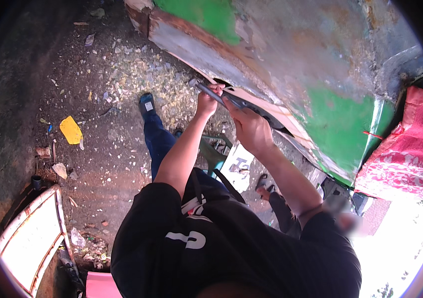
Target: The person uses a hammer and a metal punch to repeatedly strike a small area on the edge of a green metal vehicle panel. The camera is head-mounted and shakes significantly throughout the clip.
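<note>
My left hand (207,103) is closed at a dark grey bar-shaped tool (210,94), whose lighter tip points up and left. My right hand (251,128) is closed round the tool's other end, with its fingers close to the left hand. Both hands are at the lower edge of a large vehicle body panel (291,54), patched in green, grey and rusty brown. Just beyond the right hand, a dark wheel (270,119) shows partly in an opening under the panel edge. My right hand hides part of the tool.
Paint flakes and chips (142,74) litter the ground. A yellow scrap (71,130) lies at left, with a rusty white curved frame (35,238) nearer. A green plastic chair (213,155) is below my hands. Red patterned cloth (405,154) hangs at right; a person's foot (263,188) shows nearby.
</note>
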Tool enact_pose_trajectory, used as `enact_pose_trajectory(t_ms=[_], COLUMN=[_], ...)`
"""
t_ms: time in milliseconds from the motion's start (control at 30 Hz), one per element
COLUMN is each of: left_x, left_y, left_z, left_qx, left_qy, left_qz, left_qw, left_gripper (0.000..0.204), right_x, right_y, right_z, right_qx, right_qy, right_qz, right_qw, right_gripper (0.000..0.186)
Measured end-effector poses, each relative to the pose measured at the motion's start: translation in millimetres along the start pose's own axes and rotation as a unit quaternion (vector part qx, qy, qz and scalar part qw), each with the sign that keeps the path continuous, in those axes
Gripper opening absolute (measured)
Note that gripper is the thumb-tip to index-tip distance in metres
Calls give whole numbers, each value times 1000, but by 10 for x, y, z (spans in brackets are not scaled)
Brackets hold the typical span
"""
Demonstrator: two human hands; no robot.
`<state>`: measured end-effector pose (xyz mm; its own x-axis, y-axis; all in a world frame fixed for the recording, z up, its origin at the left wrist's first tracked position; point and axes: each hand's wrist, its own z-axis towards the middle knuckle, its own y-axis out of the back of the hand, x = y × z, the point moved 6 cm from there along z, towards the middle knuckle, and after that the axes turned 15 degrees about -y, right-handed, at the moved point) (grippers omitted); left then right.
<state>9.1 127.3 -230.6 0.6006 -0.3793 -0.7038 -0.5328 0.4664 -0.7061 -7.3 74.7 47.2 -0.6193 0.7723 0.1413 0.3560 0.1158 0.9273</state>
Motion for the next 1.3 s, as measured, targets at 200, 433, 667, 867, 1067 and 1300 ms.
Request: enact_pose_trajectory(t_ms=[200,433,667,867,1067,1300], left_x=[-102,-263,-383,-346,-276,-230], left_y=[-129,-206,-133,-77,-83,-67], left_z=[24,-219,-127,-61,-20,24], left_qx=[38,53,20,-12,-29,-6], left_qy=[-80,-44,-74,-75,-82,-71], left_qz=[59,183,95,40,-26,-17], left_qw=[994,981,993,996,996,997], left_gripper=[14,4,10,14,16,14], right_x=[-172,-549,-668,-767,-1051,-835], right_y=[-97,76,266,325,387,338], right_z=[-4,-324,-524,-610,-647,-448], right_qx=[45,-32,-3,4,-76,-46], right_qy=[-56,-86,-159,-195,-153,-173], right_qz=[-27,145,156,190,211,181], right_qw=[997,985,975,962,963,967], right_gripper=[53,50,41,42,42,41])
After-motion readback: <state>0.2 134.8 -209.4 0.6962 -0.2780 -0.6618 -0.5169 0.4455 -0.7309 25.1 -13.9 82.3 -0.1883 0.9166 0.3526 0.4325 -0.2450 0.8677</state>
